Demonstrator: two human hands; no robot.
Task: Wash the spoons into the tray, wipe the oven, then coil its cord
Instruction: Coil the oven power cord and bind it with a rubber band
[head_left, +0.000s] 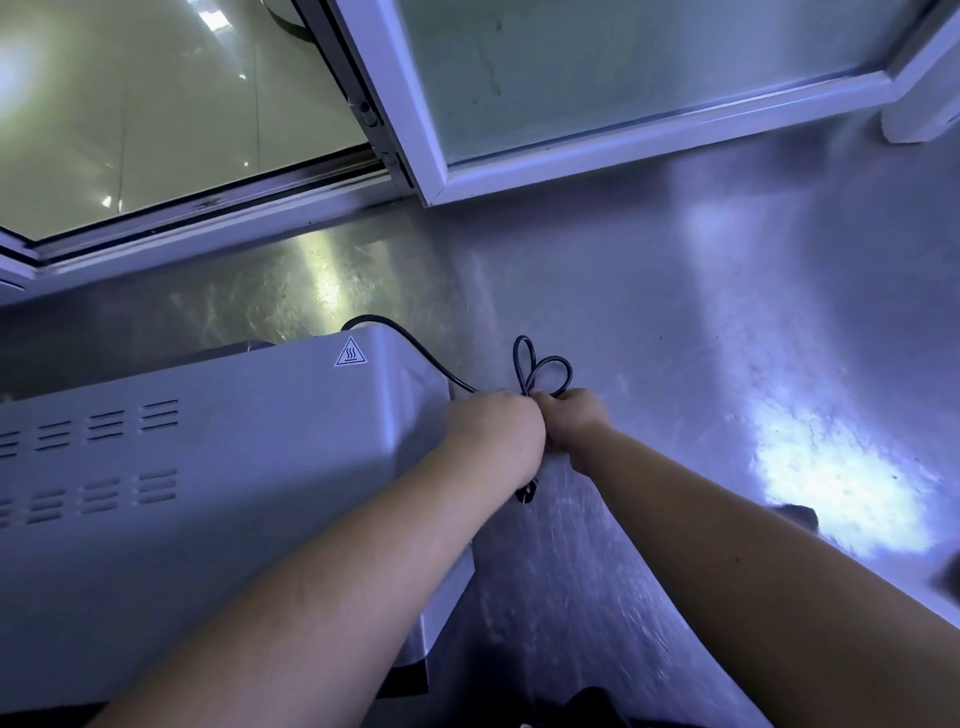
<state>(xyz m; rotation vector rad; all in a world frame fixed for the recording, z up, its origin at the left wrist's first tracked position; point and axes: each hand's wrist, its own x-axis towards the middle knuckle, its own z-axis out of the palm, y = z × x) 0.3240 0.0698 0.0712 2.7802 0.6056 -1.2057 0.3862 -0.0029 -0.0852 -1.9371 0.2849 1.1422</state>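
A silver oven (208, 467) with vent slots and a hot-surface sticker stands at the left on a steel counter (675, 338). Its black cord (415, 351) runs from the oven's back over its top corner to my hands. My left hand (498, 431) and my right hand (574, 421) meet just right of the oven, both closed on the cord. Two small loops of cord (543, 366) stick up above my fingers. The plug (527, 493) hangs below my left hand. No spoons or tray are in view.
A white-framed sliding window (415, 130) lines the back of the counter, its left pane opening onto a shiny floor. A white post (919, 109) stands at the far right. A dark object (797, 514) lies at the counter's right edge.
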